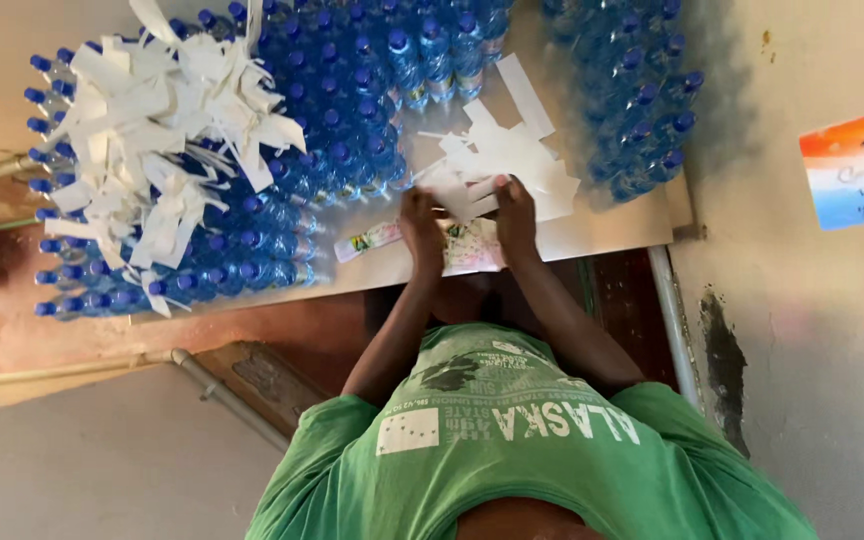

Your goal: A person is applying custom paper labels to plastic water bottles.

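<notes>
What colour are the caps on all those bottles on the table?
Blue. The bottle caps show clearly in the head view, some bottles buried under white paper strips.

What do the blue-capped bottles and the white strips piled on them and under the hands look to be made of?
Bottles: apparently clear thin plastic with a glossy sheen, light glinting off them, and opaque blue plastic caps. White strips: likely matte paper, since they curl, fold and lie in loose heaps. The strip the left hand and right hand hold looks the same; finer finish cannot be told.

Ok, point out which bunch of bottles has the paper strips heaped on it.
The left bunch: white paper strips bury most of its blue caps. The middle bunch and right bunch show theirs uncovered.
</notes>
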